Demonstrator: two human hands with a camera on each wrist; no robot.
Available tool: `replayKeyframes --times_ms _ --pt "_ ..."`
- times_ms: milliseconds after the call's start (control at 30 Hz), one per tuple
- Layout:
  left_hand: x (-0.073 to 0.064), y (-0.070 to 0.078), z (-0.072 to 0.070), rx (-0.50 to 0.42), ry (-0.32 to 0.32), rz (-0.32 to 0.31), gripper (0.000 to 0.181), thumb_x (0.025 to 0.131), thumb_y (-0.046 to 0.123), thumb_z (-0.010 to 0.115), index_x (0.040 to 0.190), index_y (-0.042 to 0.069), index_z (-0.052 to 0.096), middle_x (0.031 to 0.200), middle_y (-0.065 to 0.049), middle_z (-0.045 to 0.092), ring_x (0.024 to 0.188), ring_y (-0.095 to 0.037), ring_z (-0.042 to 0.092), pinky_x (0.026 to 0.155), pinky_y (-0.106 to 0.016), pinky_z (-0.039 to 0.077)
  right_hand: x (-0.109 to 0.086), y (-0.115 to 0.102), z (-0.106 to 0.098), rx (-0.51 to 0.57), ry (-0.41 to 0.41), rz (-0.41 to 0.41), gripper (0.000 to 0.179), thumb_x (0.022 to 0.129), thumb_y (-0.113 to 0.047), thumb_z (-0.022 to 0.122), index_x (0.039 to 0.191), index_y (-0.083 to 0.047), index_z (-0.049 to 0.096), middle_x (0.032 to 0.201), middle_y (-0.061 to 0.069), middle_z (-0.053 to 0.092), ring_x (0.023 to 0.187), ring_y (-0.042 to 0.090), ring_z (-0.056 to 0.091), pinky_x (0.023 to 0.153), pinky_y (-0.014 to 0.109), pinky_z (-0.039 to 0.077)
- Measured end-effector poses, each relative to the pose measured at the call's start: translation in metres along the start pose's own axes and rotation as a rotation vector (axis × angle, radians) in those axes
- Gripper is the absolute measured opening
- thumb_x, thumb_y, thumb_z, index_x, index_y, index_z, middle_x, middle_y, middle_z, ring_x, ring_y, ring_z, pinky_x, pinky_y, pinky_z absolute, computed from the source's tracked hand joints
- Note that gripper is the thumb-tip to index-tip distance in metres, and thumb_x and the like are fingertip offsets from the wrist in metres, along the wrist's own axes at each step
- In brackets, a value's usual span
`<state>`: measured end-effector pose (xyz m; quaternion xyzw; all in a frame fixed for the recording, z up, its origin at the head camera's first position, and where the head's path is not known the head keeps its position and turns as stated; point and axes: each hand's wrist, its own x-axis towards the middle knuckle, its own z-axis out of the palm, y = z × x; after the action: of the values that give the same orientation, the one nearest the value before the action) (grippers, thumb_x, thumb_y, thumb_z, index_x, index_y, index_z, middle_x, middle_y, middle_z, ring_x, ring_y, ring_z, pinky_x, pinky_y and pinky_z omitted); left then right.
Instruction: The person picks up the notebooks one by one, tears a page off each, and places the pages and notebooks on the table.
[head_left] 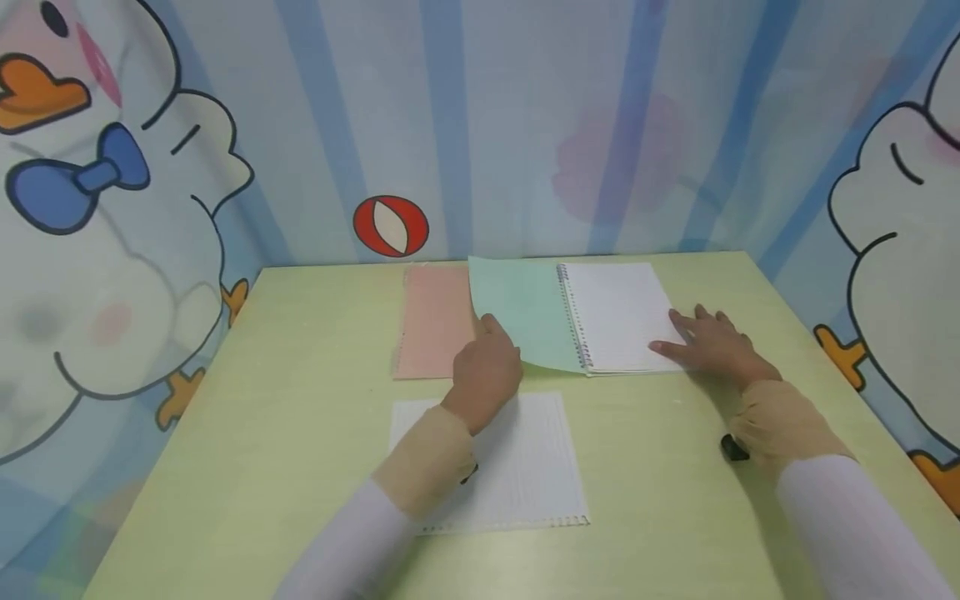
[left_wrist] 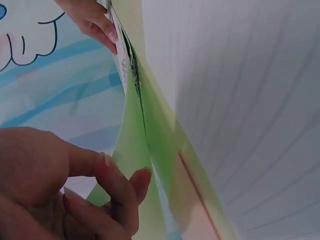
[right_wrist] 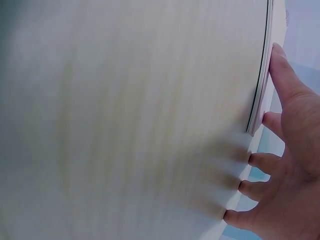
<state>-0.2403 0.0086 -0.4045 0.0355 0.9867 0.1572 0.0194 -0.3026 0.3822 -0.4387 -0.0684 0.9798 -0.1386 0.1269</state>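
Note:
A spiral notebook lies near the back of the table with its white page point(head_left: 618, 321) facing up on the right. To the left of the coil, its mint-green cover point(head_left: 525, 308) is swung over, its free edge raised off the table. My left hand point(head_left: 487, 375) pinches that cover near its lower left corner; the left wrist view shows curled fingers point(left_wrist: 120, 200) against the green sheet. Spread fingers of my right hand point(head_left: 716, 346) rest at the page's lower right edge, and in the right wrist view the thumb point(right_wrist: 287, 77) touches the notebook's side.
A pink sheet point(head_left: 431, 325) with a perforated edge lies partly under the green cover. Nearer me, a loose white sheet point(head_left: 532, 467) with torn binding holes lies beneath my left forearm. A patterned curtain point(head_left: 510, 125) stands behind the pale green table point(head_left: 300, 417).

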Motion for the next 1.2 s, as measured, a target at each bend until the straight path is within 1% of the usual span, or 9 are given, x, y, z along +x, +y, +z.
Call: replayKeyframes --times_ms 200,367,500,600,667,800,900,1033,1200 --pt "0.006 -0.017 0.007 -0.158 -0.114 -0.049 0.078 0.11 0.031 0.056 0.158 -0.018 0.02 0.093 -0.022 0.074 0.063 -0.024 0.063 0.06 -0.039 0.056 0.003 0.002 -0.001 -0.005 -0.006 -0.002 0.105 0.1 -0.078 0.046 0.169 -0.004 0.017 0.165 0.044 0.002 0.148 0.072 -0.001 0.106 0.09 0.012" --pt "0.013 -0.028 0.012 -0.229 -0.149 -0.03 0.079 0.11 0.031 0.055 0.156 -0.021 0.019 0.09 -0.024 0.071 0.067 -0.025 0.062 0.061 -0.037 0.053 0.005 0.002 -0.003 -0.009 0.003 -0.003 0.105 0.099 -0.078 0.046 0.169 -0.004 0.017 0.166 0.044 0.003 0.148 0.071 -0.001 0.106 0.09 0.013" --pt "0.015 -0.032 0.013 -0.248 -0.168 -0.002 0.072 0.109 0.032 0.053 0.15 -0.023 0.03 0.1 -0.026 0.069 0.078 -0.028 0.062 0.073 -0.041 0.056 0.004 0.003 -0.006 -0.011 0.003 -0.002 0.105 0.1 -0.077 0.047 0.168 -0.003 0.018 0.165 0.044 0.003 0.148 0.072 0.0 0.106 0.09 0.015" --pt "0.014 -0.034 0.011 -0.205 -0.204 0.005 0.062 0.108 0.033 0.053 0.139 -0.02 0.046 0.116 -0.027 0.067 0.084 -0.028 0.059 0.081 -0.043 0.055 0.004 0.005 -0.006 -0.013 0.001 0.001 0.104 0.1 -0.076 0.048 0.168 -0.002 0.019 0.165 0.045 0.004 0.147 0.072 0.0 0.106 0.09 0.015" --pt "0.015 -0.035 0.009 -0.139 -0.226 0.011 0.047 0.106 0.031 0.054 0.12 -0.014 0.061 0.114 -0.023 0.067 0.081 -0.025 0.056 0.077 -0.04 0.054 0.004 0.005 -0.007 -0.014 0.0 0.003 0.105 0.1 -0.076 0.048 0.168 -0.002 0.019 0.165 0.045 0.004 0.147 0.072 0.0 0.106 0.089 0.016" --pt "0.02 -0.026 0.0 0.02 -0.225 0.038 0.034 0.103 0.025 0.057 0.076 0.006 0.063 0.082 -0.008 0.063 0.066 -0.019 0.048 0.06 -0.035 0.046 0.004 0.006 -0.006 -0.016 0.012 -0.003 0.104 0.1 -0.075 0.049 0.167 -0.001 0.02 0.164 0.046 0.005 0.147 0.073 0.002 0.106 0.089 0.016" --pt "0.032 -0.01 -0.006 0.108 -0.157 0.069 0.041 0.105 0.024 0.057 0.065 0.013 0.058 0.064 -0.002 0.055 0.059 -0.016 0.046 0.055 -0.036 0.046 0.003 0.006 -0.006 -0.017 0.02 -0.008 0.103 0.1 -0.075 0.05 0.167 -0.001 0.022 0.164 0.046 0.007 0.146 0.074 0.003 0.106 0.089 0.018" --pt "0.057 0.017 -0.002 0.152 -0.072 0.159 0.043 0.11 0.039 0.055 0.08 0.012 0.067 0.068 -0.002 0.062 0.061 -0.015 0.056 0.057 -0.037 0.053 0.001 0.004 -0.006 0.009 0.018 -0.019 0.1 0.1 -0.07 0.055 0.166 0.0 0.026 0.163 0.047 0.009 0.146 0.074 0.005 0.104 0.09 0.019" --pt "0.092 0.044 0.018 0.217 -0.038 0.281 0.07 0.104 0.069 0.048 0.13 0.007 0.064 0.112 -0.009 0.065 0.094 -0.023 0.064 0.073 -0.037 0.058 0.003 0.0 -0.01 0.054 0.06 -0.064 0.084 0.105 -0.057 0.057 0.158 0.006 0.041 0.159 0.045 0.027 0.147 0.068 0.02 0.113 0.08 0.024"
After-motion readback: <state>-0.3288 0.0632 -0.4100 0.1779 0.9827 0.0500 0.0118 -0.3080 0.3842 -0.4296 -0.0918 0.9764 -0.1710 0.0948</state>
